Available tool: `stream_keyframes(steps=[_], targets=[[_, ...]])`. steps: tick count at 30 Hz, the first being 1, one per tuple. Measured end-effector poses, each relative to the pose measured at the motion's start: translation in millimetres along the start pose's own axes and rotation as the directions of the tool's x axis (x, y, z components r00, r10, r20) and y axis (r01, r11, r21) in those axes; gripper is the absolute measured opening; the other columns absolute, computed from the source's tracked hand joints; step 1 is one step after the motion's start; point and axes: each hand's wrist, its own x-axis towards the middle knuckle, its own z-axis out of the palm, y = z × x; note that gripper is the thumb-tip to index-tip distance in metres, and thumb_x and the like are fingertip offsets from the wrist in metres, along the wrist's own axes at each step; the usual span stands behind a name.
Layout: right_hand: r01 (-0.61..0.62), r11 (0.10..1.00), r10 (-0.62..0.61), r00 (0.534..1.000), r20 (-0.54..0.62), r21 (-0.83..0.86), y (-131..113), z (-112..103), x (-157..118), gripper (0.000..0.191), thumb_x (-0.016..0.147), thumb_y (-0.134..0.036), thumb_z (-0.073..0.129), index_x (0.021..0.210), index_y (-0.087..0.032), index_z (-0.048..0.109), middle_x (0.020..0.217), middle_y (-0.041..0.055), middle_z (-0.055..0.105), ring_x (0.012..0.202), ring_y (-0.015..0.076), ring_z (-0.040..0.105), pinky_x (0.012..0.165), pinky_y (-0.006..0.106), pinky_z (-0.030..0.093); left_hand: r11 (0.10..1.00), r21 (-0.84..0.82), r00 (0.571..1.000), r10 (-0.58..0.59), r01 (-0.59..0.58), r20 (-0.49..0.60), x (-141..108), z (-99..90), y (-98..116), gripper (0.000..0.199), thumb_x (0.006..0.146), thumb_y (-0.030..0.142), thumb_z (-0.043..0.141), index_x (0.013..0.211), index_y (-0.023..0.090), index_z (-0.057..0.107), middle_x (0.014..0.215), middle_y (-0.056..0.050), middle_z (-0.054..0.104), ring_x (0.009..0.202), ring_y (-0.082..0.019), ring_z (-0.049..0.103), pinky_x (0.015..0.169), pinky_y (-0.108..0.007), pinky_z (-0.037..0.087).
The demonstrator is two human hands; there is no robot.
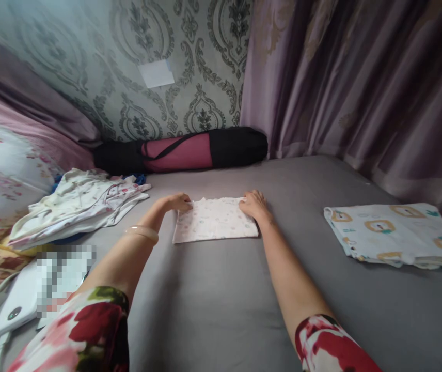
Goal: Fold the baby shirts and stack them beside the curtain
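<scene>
A pale pinkish-white folded cloth (217, 221) with a small print lies flat on the grey bed sheet (213, 294), straight in front of me. At its far left corner, the fingers of my left hand (179, 202) are closed on the fabric. My right hand (255, 204) grips the far right corner, its fingers curled and the thumb along the edge. Some fingertips are hidden behind or under the cloth. Whether the piece is a garment or a plain cloth, I cannot tell.
To the right lies a folded white cloth (395, 232) with orange patterns. A pile of light clothes (81, 201) sits left, near a floral pillow (4, 175) and a white device (21, 297) with cables. A long black and maroon bag (182, 152) rests against the wall.
</scene>
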Motion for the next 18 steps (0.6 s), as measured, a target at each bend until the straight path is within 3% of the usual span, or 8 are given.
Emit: stream_keyframes(steps=[4,8,11,15,18], targets=[[0.049,0.996,-0.051,0.998,0.028,0.071,0.8,-7.5,1.5,0.032,0.084,-0.022,0.051,0.111,-0.016,0.067,0.119,0.0145,0.061,0.112,0.0274,0.055,0.089,0.032,0.042,0.999,-0.001,0.999,0.035,-0.035,-0.007,-7.7,-2.0,0.0,0.039,0.064,0.04,0.057,0.093,0.016,0.068,0.092,-0.007,0.072,0.087,-0.023,0.064,0.068,-0.025,0.046],[0.064,0.969,-0.09,0.991,0.102,0.238,1.9,-22.6,2.0,0.03,0.08,-0.02,0.055,0.107,-0.017,0.067,0.106,0.0083,0.069,0.094,0.0205,0.062,0.076,0.025,0.044,0.994,-0.068,0.995,0.088,-0.091,-0.045,-23.2,-11.1,0.1,0.048,0.063,0.045,0.061,0.101,0.016,0.065,0.098,-0.006,0.07,0.092,-0.023,0.062,0.074,-0.025,0.046],[0.109,0.933,-0.15,0.984,0.095,0.342,4.1,-36.8,0.2,0.025,0.079,-0.02,0.057,0.102,-0.016,0.068,0.095,0.0056,0.071,0.084,0.017,0.062,0.069,0.022,0.043,0.975,-0.177,0.99,0.139,-0.135,0.008,-39.9,-23.0,2.7,0.046,0.063,0.047,0.064,0.1,0.019,0.067,0.1,-0.003,0.071,0.096,-0.023,0.061,0.079,-0.024,0.044],[0.194,0.824,-0.28,0.956,0.084,0.532,12.0,-58.7,-5.4,0.025,0.08,-0.025,0.06,0.1,-0.013,0.069,0.087,0.0042,0.071,0.078,0.0154,0.062,0.07,0.022,0.045,0.941,-0.286,0.963,0.228,-0.18,0.143,-65.4,-42.7,8.0,0.036,0.069,0.048,0.063,0.091,0.02,0.072,0.093,-0.002,0.073,0.093,-0.022,0.063,0.08,-0.025,0.044],[0.276,0.733,-0.391,0.919,0.053,0.622,19.8,-74.5,-10.7,0.025,0.078,-0.03,0.063,0.094,-0.014,0.07,0.087,0.004,0.071,0.08,0.0163,0.062,0.074,0.024,0.046,0.92,-0.331,0.953,0.27,-0.211,0.14,-80.7,-56.4,9.8,0.034,0.071,0.046,0.065,0.09,0.02,0.073,0.091,-0.002,0.073,0.09,-0.022,0.063,0.079,-0.026,0.045]])
